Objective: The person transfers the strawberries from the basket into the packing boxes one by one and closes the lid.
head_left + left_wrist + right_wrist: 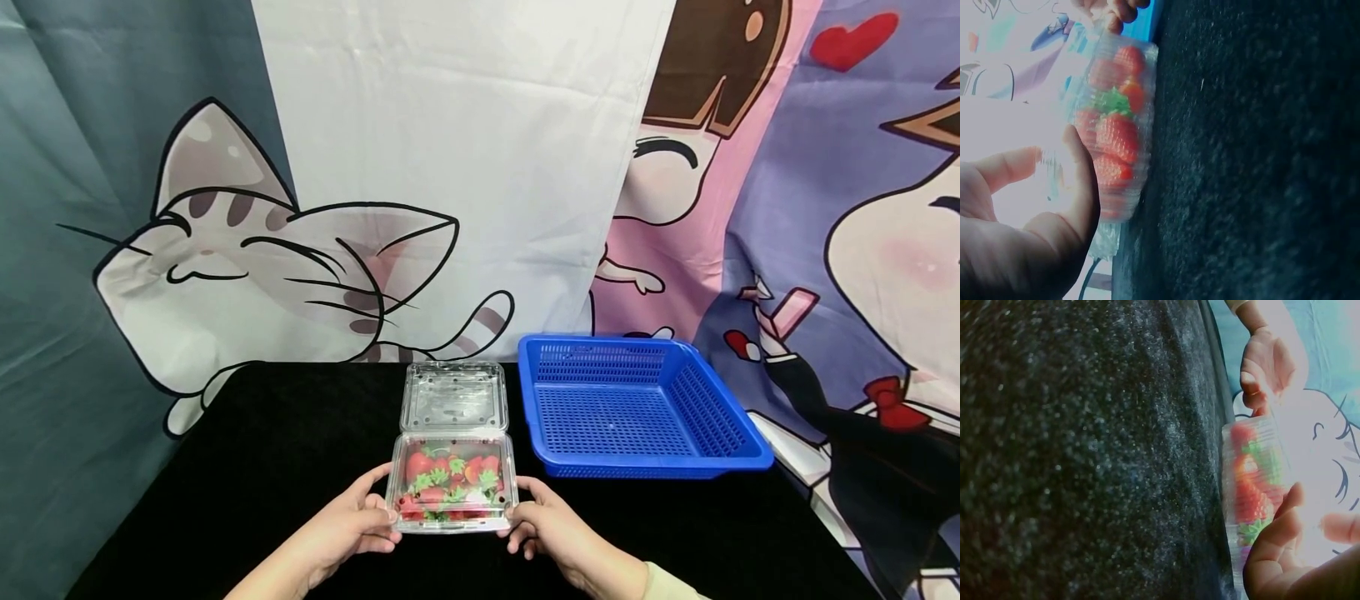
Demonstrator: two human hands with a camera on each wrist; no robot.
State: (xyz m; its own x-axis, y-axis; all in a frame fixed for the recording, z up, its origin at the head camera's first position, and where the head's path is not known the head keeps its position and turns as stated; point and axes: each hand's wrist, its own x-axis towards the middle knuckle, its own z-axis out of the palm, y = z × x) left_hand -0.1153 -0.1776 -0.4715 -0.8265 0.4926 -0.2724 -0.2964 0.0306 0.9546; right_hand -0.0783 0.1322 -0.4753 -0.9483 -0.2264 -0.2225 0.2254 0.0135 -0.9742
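A clear plastic clamshell box (453, 527) sits on the black cloth at the front middle, its lid (454, 398) folded back on the far side. Red strawberries (431, 497) with green leaf caps fill its base. My left hand (360, 517) grips the box's left side, thumb near the front corner and forefinger along the wall. On the opposite side, my right hand (551, 525) holds it in much the same way. Both wrist views show the strawberries through the clear walls, and the right hand (1285, 550) partly covers the box's near end.
A blue plastic basket (622, 468) with perforated walls stands to the right of the box. Black cloth (277, 450) covers the table. Behind hangs a cartoon-printed curtain (465, 150) with a cat and figures.
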